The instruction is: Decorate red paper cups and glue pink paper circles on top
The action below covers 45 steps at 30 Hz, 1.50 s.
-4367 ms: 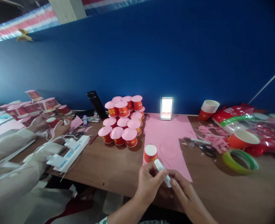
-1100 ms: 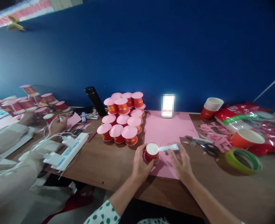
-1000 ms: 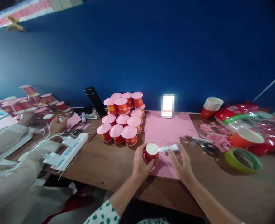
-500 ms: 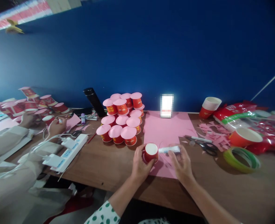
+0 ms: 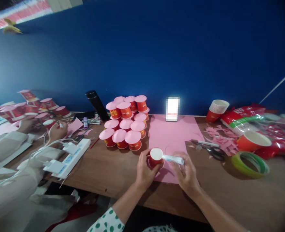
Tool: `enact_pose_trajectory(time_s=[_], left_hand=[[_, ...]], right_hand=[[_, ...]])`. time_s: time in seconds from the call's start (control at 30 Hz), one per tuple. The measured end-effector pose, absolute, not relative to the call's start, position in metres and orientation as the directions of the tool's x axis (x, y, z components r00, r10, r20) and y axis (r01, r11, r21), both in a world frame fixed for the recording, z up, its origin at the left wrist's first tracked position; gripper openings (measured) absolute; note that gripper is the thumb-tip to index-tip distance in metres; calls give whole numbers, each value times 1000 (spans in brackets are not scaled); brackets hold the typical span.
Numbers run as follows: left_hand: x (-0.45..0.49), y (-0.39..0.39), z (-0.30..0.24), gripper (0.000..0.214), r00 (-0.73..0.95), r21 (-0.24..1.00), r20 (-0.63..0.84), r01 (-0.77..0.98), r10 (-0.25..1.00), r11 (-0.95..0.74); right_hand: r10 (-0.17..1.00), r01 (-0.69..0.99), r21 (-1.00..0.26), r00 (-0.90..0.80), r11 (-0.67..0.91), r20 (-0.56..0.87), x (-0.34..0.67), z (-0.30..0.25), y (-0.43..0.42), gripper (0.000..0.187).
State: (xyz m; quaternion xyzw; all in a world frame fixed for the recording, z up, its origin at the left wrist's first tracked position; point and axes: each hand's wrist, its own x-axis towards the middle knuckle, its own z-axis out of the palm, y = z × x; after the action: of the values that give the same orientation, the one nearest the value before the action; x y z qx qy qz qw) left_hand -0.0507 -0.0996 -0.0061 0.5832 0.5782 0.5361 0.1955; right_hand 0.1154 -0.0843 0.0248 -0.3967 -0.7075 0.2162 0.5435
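My left hand (image 5: 146,169) is wrapped round a red paper cup (image 5: 156,158), held upside down with its white base facing up. In my right hand (image 5: 187,174) is a white glue stick (image 5: 173,159), gripped between thumb and fingers. Its tip meets the right rim of the cup's base. Beneath both hands lies a large pink paper sheet (image 5: 170,132). Left of it stand several stacked red cups (image 5: 126,111) topped with pink paper discs (image 5: 132,137).
At the left a co-worker's hands (image 5: 58,130) work near a power strip (image 5: 71,158) with plugs. A black flask (image 5: 96,104) leans by the wall. To the right are scissors (image 5: 216,153), green tape (image 5: 236,164), pink scraps (image 5: 226,145), a cup stack (image 5: 217,109) and a lit phone (image 5: 172,109).
My right hand has shifted slightly left, and the glue stick has turned so its rear end dips lower while its tip reaches the cup's edge. The left hand stays nearly still.
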Motion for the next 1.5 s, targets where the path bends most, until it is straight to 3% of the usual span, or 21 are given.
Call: enact_pose_trajectory(time_s=[0.5, 0.67, 0.97, 1.2, 1.5], left_hand=[[-52, -99, -8, 57, -245, 832, 422, 488, 873, -265], [-52, -99, -8, 57, -241, 837, 415, 480, 877, -264], [-52, -99, -8, 57, -235, 834, 419, 482, 877, -269], [-53, -99, -9, 57, -239, 828, 424, 494, 874, -266], [-51, -99, -7, 57, -244, 836, 416, 481, 876, -263]], right_hand=[[824, 381, -745, -88, 547, 560, 118, 18, -84, 12], [854, 333, -809, 19, 485, 520, 117, 17, -83, 14], [866, 310, -821, -15, 479, 499, 114, 21, -83, 14], [926, 197, -912, 37, 361, 375, 115, 8, -80, 18], [930, 195, -915, 31, 353, 366, 114, 7, -75, 19]])
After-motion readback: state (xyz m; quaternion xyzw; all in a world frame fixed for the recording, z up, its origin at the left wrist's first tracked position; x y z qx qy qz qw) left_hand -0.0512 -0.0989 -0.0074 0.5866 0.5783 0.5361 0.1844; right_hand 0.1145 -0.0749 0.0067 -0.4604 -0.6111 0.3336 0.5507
